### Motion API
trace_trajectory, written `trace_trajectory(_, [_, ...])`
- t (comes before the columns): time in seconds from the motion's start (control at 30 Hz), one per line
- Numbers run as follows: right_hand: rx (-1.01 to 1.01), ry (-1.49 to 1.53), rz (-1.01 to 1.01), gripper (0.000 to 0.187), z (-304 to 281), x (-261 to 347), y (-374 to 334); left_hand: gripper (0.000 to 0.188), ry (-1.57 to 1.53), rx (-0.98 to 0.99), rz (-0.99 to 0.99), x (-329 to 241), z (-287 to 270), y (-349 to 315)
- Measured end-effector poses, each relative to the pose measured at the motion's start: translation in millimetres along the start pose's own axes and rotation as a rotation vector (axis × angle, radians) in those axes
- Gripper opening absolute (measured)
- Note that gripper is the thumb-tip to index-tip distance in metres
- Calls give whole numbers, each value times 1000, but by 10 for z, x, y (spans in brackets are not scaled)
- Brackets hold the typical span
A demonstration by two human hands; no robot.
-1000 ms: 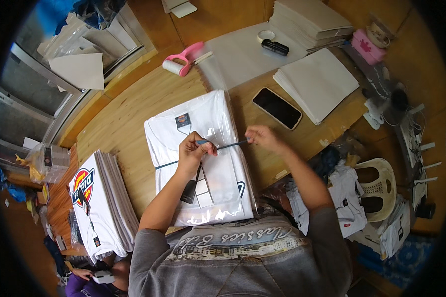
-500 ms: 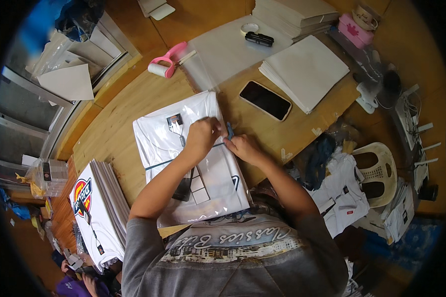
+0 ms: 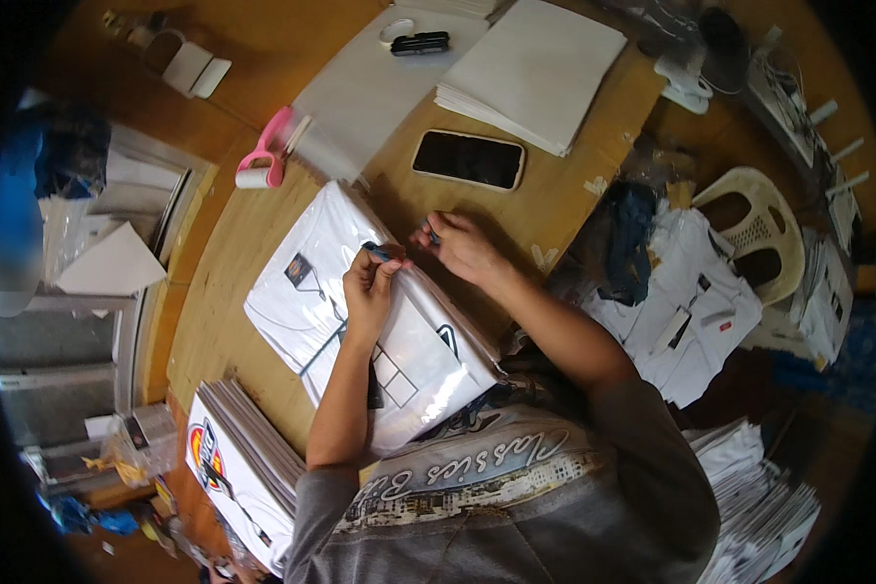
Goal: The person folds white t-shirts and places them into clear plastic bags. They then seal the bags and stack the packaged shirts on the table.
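A stack of folded white T-shirts in clear plastic lies on the wooden table before me, a dark blue tie strip running across it. Over the stack's right edge, my left hand is closed in a pinch, with a blue end of the strip showing at its fingertips. Just to the right, my right hand also pinches a bit of blue strip. The fingertips of both hands are close together. Whether the strip is knotted between them I cannot tell.
A phone lies beyond my right hand, near a stack of white sheets. A pink lint roller and a black tool lie farther back. More folded white shirts stand at left; a plastic chair is at right.
My hands have drawn back from the strip's crossing, each now lifting a blue end. The view has turned, so the stack appears more tilted.
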State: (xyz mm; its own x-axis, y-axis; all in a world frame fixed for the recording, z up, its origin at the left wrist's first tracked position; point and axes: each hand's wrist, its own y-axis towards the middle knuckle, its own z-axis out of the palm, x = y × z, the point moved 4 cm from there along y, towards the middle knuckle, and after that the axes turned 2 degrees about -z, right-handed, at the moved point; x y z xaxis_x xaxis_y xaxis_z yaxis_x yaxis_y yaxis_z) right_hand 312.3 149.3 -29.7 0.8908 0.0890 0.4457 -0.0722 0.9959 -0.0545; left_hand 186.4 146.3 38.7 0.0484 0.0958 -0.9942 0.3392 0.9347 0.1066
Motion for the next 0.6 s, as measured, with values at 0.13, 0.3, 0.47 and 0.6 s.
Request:
trace_trajectory(0.13, [-428,423,219,15,151,-138,173,8,-30,25,61,-115,-12,-25])
trace_trajectory(0.3, [-406,201,320,14,96,-74,317,15,-4,-40,50,-151,42,-73])
trace_trajectory(0.47, [-489,-132,224,25,-57,77,225,7,-56,-59,-70,-57,61,-1])
trace_trajectory(0.6, [-271,-482,58,25,265,495,-33,10,167,-104,-160,-33,141,165])
